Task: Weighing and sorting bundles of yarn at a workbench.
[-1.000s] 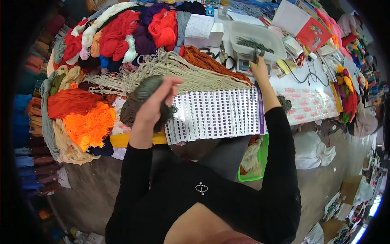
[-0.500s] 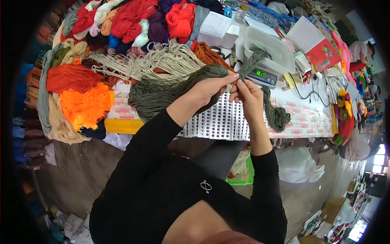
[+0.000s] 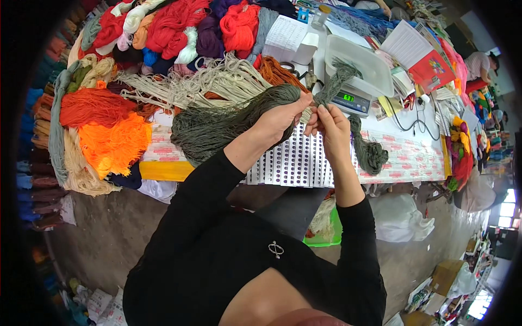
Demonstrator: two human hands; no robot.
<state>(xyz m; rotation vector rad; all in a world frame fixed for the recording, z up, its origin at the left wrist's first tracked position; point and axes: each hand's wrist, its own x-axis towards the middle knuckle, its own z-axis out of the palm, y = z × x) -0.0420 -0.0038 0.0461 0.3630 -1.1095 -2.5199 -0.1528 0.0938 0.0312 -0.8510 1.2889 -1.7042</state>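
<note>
Gripping a thick, stringy grey-green yarn bundle in the left hand, above the dotted white cards, covering a good part of them and losing some fingertips behind the yarn. Holding the right hand just beside it with bunched fingertips, but honestly not being able to tell whether actually pinching a strand. Also spotting a floppy, twisted hank past the right wrist and a green bin partly cut off by a black sleeve.

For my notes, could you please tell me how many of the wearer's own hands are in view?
2: the left hand, gripping dark grey-green yarn; the right hand, close beside it, nearer the scale.
</note>
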